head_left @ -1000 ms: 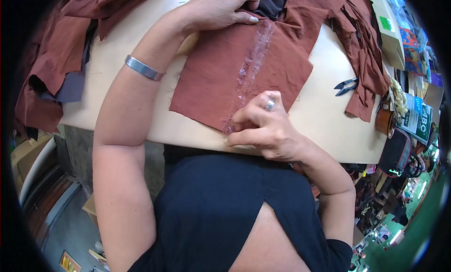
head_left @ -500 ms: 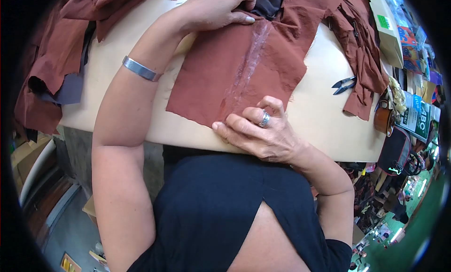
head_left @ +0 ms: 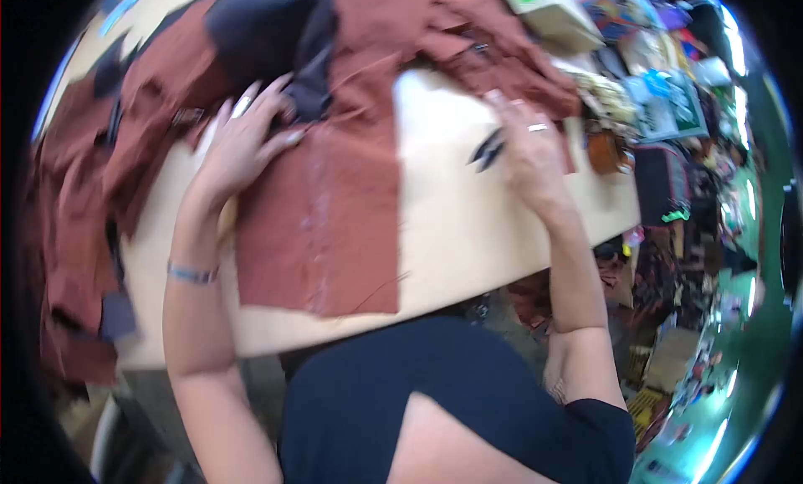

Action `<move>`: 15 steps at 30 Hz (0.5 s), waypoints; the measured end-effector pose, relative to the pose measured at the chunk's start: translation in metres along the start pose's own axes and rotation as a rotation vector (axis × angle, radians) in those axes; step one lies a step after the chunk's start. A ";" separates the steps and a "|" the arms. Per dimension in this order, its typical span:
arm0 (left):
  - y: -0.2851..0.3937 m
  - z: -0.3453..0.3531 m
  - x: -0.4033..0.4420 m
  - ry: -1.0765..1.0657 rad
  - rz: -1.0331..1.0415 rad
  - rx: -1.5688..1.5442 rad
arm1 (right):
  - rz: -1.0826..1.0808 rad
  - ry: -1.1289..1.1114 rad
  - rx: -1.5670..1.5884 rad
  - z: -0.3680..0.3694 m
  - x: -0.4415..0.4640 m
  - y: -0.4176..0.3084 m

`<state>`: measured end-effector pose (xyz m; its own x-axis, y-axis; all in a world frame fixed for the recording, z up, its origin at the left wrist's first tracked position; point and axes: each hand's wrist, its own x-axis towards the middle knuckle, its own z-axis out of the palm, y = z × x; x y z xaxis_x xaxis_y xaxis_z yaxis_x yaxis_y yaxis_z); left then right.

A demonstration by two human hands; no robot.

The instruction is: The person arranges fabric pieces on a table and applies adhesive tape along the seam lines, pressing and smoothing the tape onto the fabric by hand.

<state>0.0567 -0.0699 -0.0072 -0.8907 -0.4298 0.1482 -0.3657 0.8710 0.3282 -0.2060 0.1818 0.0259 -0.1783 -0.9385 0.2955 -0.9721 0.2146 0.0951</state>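
Note:
A rust-brown fabric panel point(head_left: 276, 225) lies flat on the pale tabletop, with a whitish, shiny strip point(head_left: 318, 204) running down its middle. At the panel's upper left corner, my left hand point(head_left: 242, 141) rests on the cloth with its fingers apart. Dark lining cloth point(head_left: 276, 24) bunches just beyond those fingers. My right hand point(head_left: 531, 149), smeared by motion, is over the right side of the table with fingers stretched out. Right beside it, on its left, lie small dark thread snips point(head_left: 487, 149); whether the hand touches them I cannot tell.
More rust-brown cloth point(head_left: 84, 266) drapes over the table's left side, and another part point(head_left: 477, 53) bunches at the upper right. Along the right edge stand a box with a green label point(head_left: 552, 15), a brown pot point(head_left: 606, 152) and a dark bag point(head_left: 661, 183).
My right hand has left the panel's lower edge and moved up and right to beside the snips. The camera view has shifted, showing more cloth on the left. My left hand stays near the panel's top.

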 end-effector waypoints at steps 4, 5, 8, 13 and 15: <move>0.008 -0.005 0.001 -0.048 -0.108 -0.038 | -0.137 -0.041 -0.059 0.011 -0.008 0.014; 0.011 -0.008 0.002 -0.049 -0.106 -0.031 | -0.148 -0.053 -0.001 0.005 -0.005 0.016; 0.015 -0.004 0.002 -0.018 -0.156 -0.051 | -0.099 -0.164 0.269 0.002 -0.003 0.015; 0.013 0.003 0.009 0.013 -0.195 -0.075 | 0.174 -0.174 1.096 -0.013 0.006 -0.007; 0.014 0.003 0.009 -0.004 -0.213 -0.066 | 0.280 0.010 2.034 0.000 0.006 -0.023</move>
<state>0.0431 -0.0608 -0.0040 -0.7961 -0.6016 0.0657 -0.5274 0.7429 0.4123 -0.1851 0.1708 0.0255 -0.3276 -0.9377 0.1158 0.3369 -0.2304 -0.9129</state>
